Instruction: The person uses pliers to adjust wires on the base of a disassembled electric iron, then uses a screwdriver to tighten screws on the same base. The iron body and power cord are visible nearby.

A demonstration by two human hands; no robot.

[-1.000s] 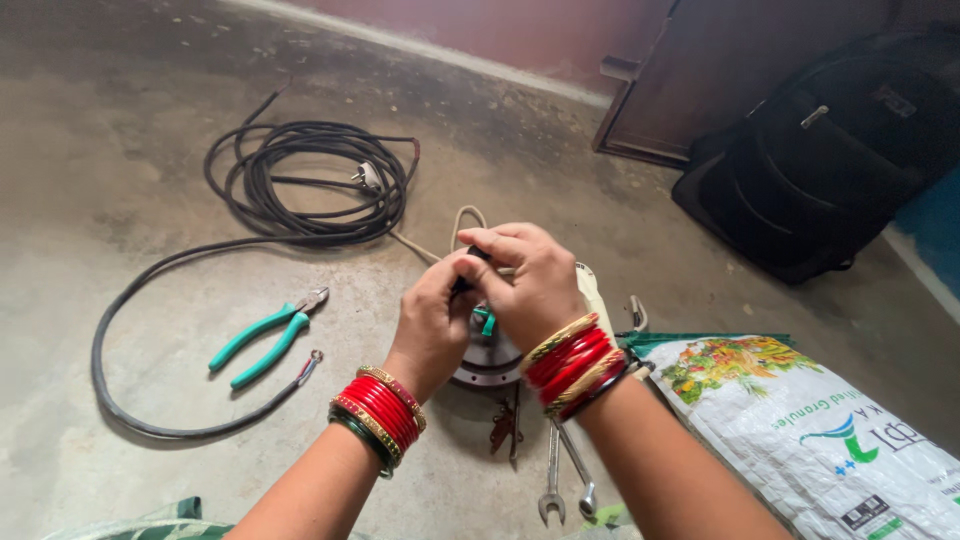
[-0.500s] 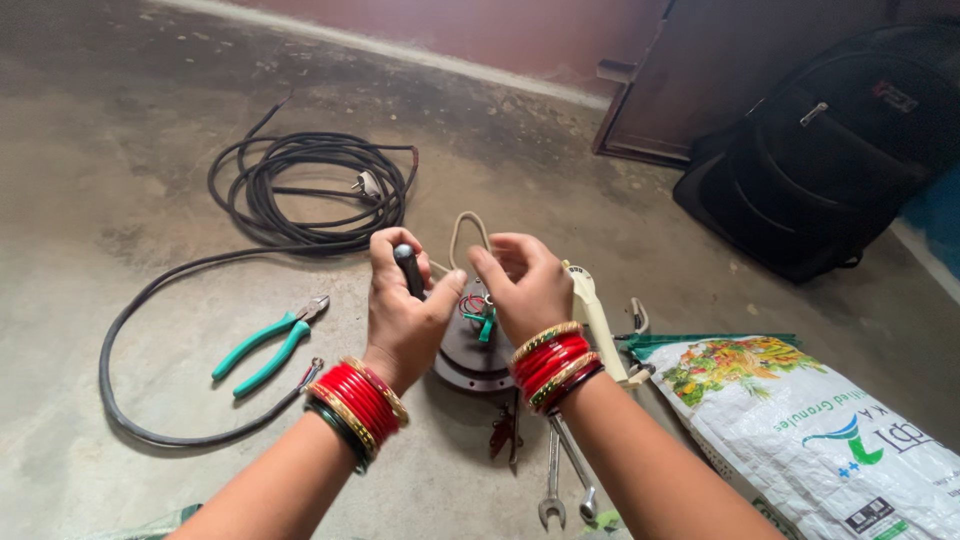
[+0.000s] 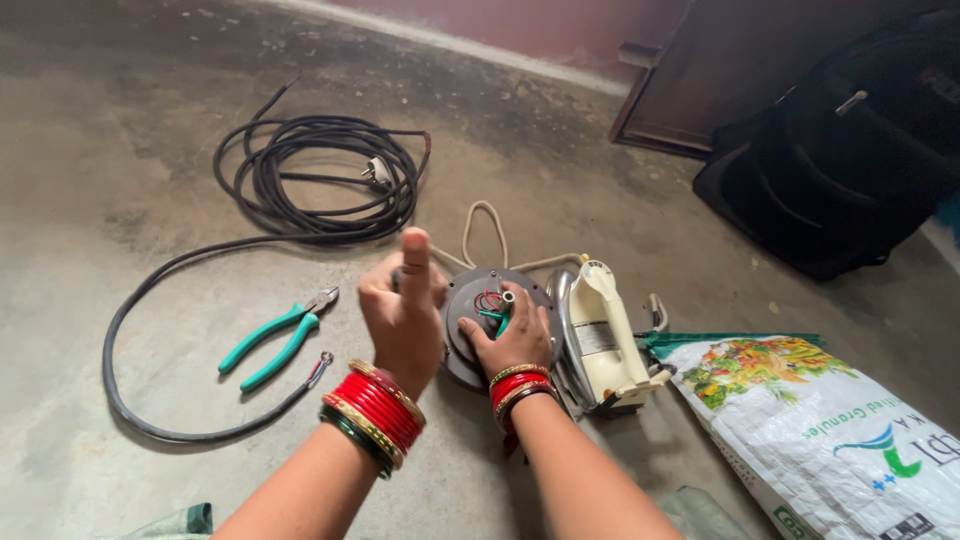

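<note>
The printed white sack [image 3: 830,430] lay on the concrete floor [image 3: 120,140] at your right; you could not see what was in it. The black backpack [image 3: 840,150] sat closed against the wall beyond it.

Your left hand [image 3: 405,315] was raised just over the round grey iron base [image 3: 470,320], fingers curled into a loose fist with the thumb pointing up; whether it gripped anything could not be told. Your right hand [image 3: 510,340] rested flat on the base, fingers spread and pressing down, closed on nothing. Beside its fingertips stood a small green-handled tool [image 3: 500,318], next to the red and green wires [image 3: 488,300] in the middle of the base.

The base lay on the floor in front of you, dark and disc-like, its wiring exposed. The cream iron housing [image 3: 600,335] lay just beside it on the right, and a pale cord [image 3: 485,225] looped out behind it. Green-handled pliers [image 3: 275,340] lay to the left, near the coiled black cable [image 3: 310,180].
</note>
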